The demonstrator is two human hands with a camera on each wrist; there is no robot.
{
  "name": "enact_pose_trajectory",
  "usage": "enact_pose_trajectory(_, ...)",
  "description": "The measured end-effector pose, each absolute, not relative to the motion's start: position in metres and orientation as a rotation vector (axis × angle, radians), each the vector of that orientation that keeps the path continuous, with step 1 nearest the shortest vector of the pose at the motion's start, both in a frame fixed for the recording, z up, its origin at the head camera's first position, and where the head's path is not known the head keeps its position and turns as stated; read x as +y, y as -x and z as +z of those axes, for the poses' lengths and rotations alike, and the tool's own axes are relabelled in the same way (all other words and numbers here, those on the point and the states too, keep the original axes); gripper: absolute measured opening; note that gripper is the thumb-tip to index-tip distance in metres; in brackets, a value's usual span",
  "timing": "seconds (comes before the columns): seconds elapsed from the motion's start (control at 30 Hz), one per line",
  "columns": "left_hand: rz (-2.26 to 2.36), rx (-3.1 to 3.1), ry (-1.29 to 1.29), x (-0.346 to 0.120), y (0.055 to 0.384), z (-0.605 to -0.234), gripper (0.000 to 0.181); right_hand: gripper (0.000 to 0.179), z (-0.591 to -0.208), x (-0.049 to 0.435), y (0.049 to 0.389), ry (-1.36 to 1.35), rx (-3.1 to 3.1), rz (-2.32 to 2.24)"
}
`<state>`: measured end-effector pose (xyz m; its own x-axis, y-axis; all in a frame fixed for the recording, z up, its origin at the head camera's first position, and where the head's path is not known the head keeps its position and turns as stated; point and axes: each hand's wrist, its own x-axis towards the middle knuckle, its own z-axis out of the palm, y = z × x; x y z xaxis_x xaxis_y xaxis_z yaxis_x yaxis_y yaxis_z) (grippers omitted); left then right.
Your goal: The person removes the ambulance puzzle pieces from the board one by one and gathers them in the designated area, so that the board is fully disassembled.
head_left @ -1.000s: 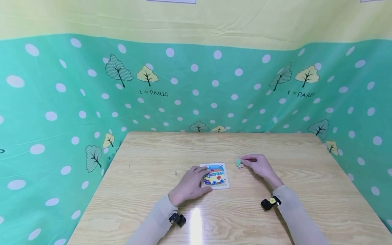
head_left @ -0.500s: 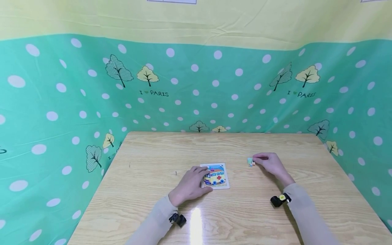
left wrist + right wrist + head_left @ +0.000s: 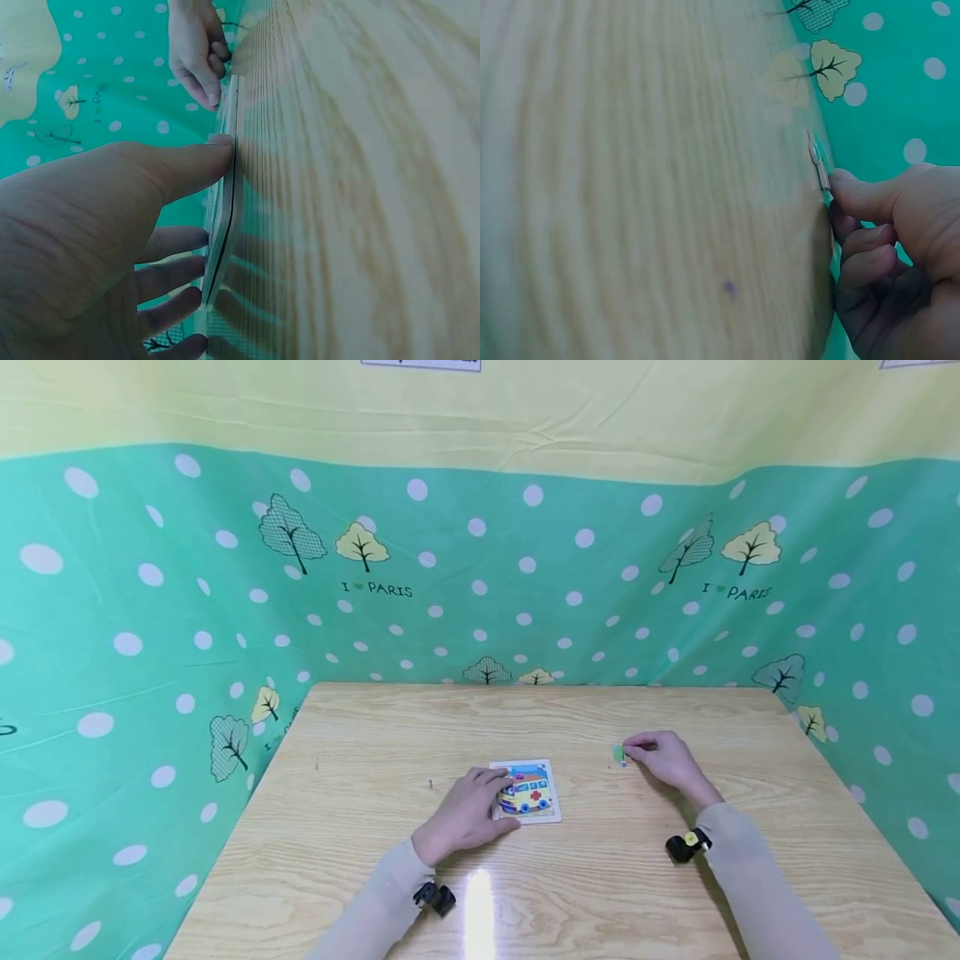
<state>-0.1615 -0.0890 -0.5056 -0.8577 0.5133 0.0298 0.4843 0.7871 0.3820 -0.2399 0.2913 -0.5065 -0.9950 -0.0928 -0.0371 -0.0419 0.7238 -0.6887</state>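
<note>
A small jigsaw puzzle board with a white frame and a yellow ambulance picture lies flat on the wooden table. My left hand rests on its left side, thumb at the near edge and fingers spread over the picture, hiding that part. In the left wrist view the thumb and fingertips touch the board. To the right of the board, my right hand pinches a small green puzzle piece between thumb and finger. The right wrist view shows the piece edge-on, low at the tabletop.
A tiny dark speck is on the wooden table left of the board. Green dotted cloth surrounds the table at the back and sides. Light glares off the table's front.
My right hand has moved right, away from the board, with the puzzle piece, and the piece has turned slightly. My left hand and the board have stayed in place.
</note>
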Motion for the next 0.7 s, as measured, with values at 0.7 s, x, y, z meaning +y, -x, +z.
enact_pose_trajectory(0.7, 0.593, 2.896, -0.801, -0.0891, 0.1596, -0.5055, 0.071, 0.033, -0.5082, 0.2895, 0.2399, 0.098, 2.856, -1.156)
